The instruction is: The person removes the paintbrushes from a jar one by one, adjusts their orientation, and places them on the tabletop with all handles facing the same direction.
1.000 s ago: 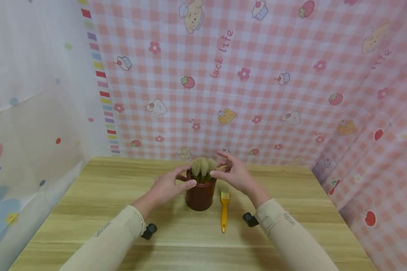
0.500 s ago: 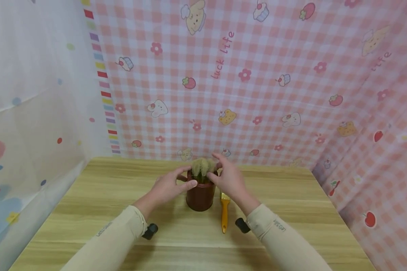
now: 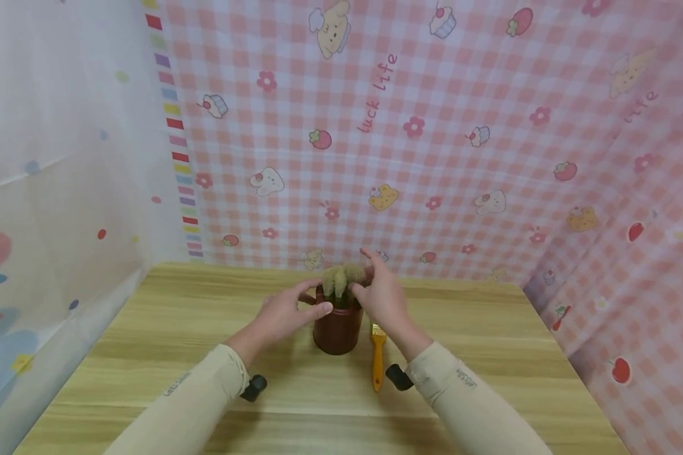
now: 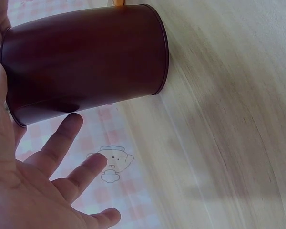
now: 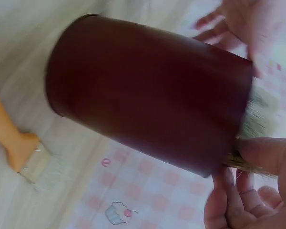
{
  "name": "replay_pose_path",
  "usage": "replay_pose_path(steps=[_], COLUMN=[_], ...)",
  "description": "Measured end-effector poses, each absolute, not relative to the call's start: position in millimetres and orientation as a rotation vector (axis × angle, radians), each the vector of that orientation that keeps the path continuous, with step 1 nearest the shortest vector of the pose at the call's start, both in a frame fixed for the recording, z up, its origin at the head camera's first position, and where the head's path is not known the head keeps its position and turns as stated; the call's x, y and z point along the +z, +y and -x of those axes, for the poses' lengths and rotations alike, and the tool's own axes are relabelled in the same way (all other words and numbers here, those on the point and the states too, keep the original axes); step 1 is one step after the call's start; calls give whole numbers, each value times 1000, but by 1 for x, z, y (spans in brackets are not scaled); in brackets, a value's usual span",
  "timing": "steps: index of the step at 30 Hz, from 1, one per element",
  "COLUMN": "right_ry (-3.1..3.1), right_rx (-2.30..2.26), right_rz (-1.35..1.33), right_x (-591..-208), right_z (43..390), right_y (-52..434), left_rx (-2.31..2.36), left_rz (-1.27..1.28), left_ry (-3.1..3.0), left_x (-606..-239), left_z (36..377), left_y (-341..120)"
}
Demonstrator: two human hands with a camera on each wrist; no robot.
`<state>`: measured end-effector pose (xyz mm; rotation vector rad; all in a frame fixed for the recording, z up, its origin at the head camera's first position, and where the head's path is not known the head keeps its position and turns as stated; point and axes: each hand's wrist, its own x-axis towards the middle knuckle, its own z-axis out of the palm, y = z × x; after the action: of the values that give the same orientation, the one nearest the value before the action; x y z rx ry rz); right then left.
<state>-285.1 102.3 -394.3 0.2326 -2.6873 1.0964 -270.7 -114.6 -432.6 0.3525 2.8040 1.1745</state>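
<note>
A dark red-brown pot (image 3: 336,332) (image 4: 86,62) (image 5: 148,105) stands upright mid-table with a pale bristly tuft (image 3: 338,278) (image 5: 260,117) sticking out of its top. My left hand (image 3: 304,303) (image 4: 33,181) is at the pot's left rim, thumb against it. In the left wrist view its fingers are spread straight and off the pot. My right hand (image 3: 367,284) (image 5: 248,191) is at the right rim. Its thumb presses on the tuft's edge, with curled fingers behind.
A yellow-handled brush (image 3: 378,360) (image 5: 19,148) lies on the wooden table (image 3: 148,328) just right of the pot, handle toward me. Pink checked cloth walls the back and right, white cloth the left. Black wrist cameras (image 3: 253,387) sit under both sleeves.
My right hand has moved left from beside the pot onto the tuft at the right rim. The left hand and the pot have stayed put.
</note>
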Motion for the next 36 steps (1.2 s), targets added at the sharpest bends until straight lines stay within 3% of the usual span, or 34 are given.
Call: replay_pose_path(steps=[9,24,36], right_ry=[-2612,-2354,-2826], right_rx=[1378,1949,1904], right_rz=[-263,-93,-176], right_x=[-370,-343,-392], right_z=[293,308,303], right_y=[124,189,261], left_rx=[1196,1213,1203], left_rz=[-338,-314,-339], left_ry=[2776,2768,2778], left_x=[-434,-433,-437], left_z=[271,271,273], left_y=[-115,-114,-115])
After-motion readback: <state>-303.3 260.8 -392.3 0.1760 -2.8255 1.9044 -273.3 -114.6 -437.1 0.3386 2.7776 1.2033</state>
